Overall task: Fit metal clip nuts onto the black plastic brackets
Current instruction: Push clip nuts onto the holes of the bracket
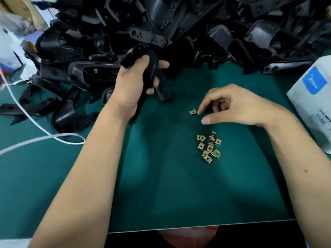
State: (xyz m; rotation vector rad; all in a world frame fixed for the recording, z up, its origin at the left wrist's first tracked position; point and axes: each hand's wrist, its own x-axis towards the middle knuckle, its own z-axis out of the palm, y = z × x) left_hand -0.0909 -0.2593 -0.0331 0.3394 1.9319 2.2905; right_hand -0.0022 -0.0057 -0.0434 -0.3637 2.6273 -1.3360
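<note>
Now your left hand point(133, 81) grips a curved black plastic bracket point(157, 79) up near the bench's far edge, presenting its end, while your right hand point(232, 106), fingers loosely curled, touches one small square brass-coloured metal clip nut point(193, 111) mid-bench.

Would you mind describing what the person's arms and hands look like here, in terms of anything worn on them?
Both forearms are bare as far up as the frame shows: no sleeves are visible. The left hand and the right hand wear no gloves, and no rings, watch or wristband show on the visible sides. The fingernails look short and unpainted. A small dark mark sits on the right forearm.
</note>
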